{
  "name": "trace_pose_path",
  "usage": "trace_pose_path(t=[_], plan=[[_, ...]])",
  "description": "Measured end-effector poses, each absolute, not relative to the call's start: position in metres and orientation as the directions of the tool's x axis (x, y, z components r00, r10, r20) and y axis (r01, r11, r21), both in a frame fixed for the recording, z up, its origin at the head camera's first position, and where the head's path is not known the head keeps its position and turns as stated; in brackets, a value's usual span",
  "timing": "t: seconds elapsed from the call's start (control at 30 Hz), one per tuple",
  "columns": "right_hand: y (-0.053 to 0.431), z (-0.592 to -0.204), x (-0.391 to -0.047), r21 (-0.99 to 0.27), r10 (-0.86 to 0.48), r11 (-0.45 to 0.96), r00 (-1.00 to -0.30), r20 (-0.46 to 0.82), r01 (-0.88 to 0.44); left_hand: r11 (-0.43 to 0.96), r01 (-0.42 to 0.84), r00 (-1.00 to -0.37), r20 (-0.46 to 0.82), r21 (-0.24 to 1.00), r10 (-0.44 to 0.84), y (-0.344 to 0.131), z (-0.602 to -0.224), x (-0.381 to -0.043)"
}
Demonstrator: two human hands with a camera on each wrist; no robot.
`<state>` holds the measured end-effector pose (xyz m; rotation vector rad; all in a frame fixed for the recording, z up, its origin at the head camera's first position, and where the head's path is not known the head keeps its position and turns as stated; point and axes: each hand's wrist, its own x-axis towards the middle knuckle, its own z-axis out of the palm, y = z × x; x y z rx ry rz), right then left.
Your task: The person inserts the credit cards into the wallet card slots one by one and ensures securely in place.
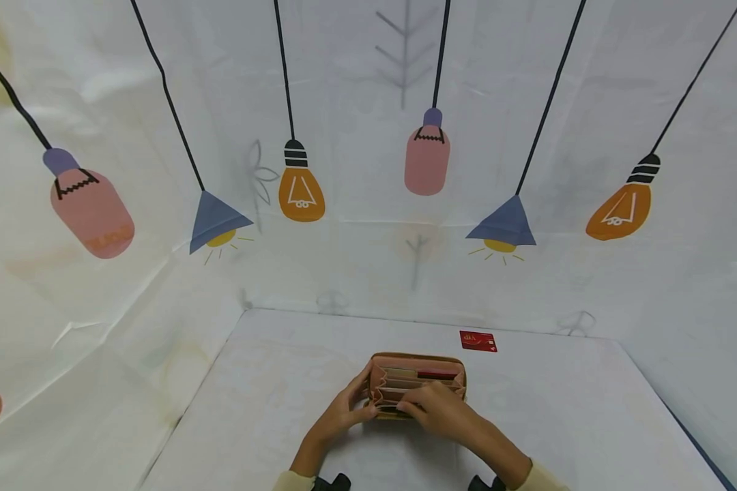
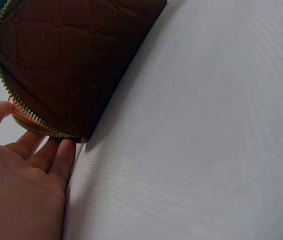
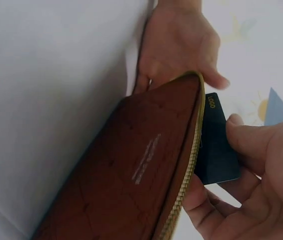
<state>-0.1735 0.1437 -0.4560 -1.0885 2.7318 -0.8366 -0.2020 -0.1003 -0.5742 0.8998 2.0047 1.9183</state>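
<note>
A brown quilted zip-around wallet (image 1: 417, 359) stands unzipped on the white table, its pink pleated compartments facing up. My left hand (image 1: 339, 414) grips its left end, with the thumb at the near corner and fingers along the side; the left wrist view shows fingertips at the gold zipper (image 2: 36, 120). Over the near right part of the opening is my right hand (image 1: 445, 411). In the right wrist view its thumb and fingers pinch a dark card (image 3: 216, 145) marked LOGO, which sticks partly out past the zipper edge. A red card edge (image 1: 436, 375) shows in a far slot.
A red card (image 1: 478, 341) printed VIP lies flat on the table (image 1: 559, 402), beyond the wallet's far right corner. White sheeting with printed lamps, such as a blue lampshade (image 1: 503, 221), rises behind the table and on the left.
</note>
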Motion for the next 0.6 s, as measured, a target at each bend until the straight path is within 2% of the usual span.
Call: trace_pose_path(t=[0.17,0.43,0.6], plan=[[0.1397,-0.4586,-0.1735,-0.544,-0.667,0.577,-0.736,0.115,-0.609,-0.04,0.243,-0.79,0.222,0.969,0.572,-0.1002,-0.5735,-0.2024],[0.1371,-0.4636,-0.1765,-0.593,-0.666,0.567,-0.742,0.079,-0.571,-0.031,0.305,-0.775,0.267,0.952,0.572,-0.1011,-0.5734,-0.2023],[0.1392,-0.4659,-0.1781,-0.627,-0.655,0.563,-0.754,0.059,-0.538,-0.036,0.281,-0.782,0.25,0.959,0.571,-0.101,-0.5736,-0.2017]])
